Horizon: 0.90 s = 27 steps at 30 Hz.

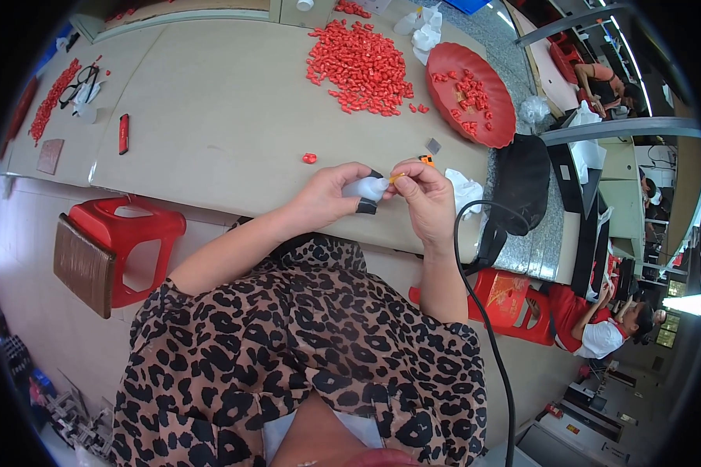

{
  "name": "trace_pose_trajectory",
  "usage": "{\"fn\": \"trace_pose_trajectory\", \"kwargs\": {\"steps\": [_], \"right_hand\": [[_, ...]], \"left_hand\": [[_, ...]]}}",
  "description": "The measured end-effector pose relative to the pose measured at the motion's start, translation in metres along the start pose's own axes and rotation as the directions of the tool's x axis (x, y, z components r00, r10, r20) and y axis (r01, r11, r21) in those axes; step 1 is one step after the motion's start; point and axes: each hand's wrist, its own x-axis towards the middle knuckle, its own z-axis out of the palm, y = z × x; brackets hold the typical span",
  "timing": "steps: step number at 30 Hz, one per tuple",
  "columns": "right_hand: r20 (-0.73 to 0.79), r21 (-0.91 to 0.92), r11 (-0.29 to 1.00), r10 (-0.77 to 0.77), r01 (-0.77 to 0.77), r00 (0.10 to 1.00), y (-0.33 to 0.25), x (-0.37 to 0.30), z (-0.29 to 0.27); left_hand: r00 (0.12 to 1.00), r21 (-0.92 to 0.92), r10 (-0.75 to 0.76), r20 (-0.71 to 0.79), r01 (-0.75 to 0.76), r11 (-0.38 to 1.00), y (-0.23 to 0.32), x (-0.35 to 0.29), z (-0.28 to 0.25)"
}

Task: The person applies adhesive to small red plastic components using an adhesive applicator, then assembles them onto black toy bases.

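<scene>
My left hand (331, 194), with black coverings on its thumb and a fingertip, is closed around a small translucent white squeeze bottle (364, 188). The bottle lies sideways, its tip toward my right hand (427, 201). Between the right thumb and fingers is a small yellow-orange piece (396, 178), close by the tip; whether the two touch I cannot tell. On the table (210, 109), a single small red piece (309, 158) lies left of my hands. An orange and black object (427, 159) shows just behind the right fingers.
Farther back are a heap of small red pieces (358, 70) and a red scalloped tray (438, 93). Crumpled white tissue (464, 191), a black bag (522, 183) and a black cable (475, 292) are at right. A red stool (152, 222) stands left; people sit far right.
</scene>
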Motion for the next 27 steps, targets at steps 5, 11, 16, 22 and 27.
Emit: {"fn": "trace_pose_trajectory", "kwargs": {"steps": [5,11,16,22,27], "right_hand": [[0.042,-0.103,0.995,0.003,0.001,0.999,-0.004,0.0,-0.002],[0.056,-0.192,0.98,-0.046,0.056,0.997,-0.003,-0.002,0.001],[0.041,-0.237,0.966,-0.092,0.099,0.995,0.0,-0.003,0.007],[0.05,-0.279,0.955,-0.088,0.098,0.995,-0.001,-0.003,0.006],[0.119,-0.242,0.966,-0.061,0.088,0.991,0.0,0.001,0.001]], "left_hand": [[1.0,0.055,-0.007,0.007,0.007,0.998,-0.003,0.0,-0.001],[1.0,0.051,0.009,0.019,-0.009,0.999,0.001,0.0,0.0],[0.998,0.047,-0.011,0.059,0.008,0.999,-0.004,0.001,-0.004],[0.998,-0.049,0.018,0.06,-0.015,0.999,-0.001,0.0,-0.001],[0.995,-0.167,-0.001,0.097,0.017,0.986,-0.009,-0.001,-0.002]]}}
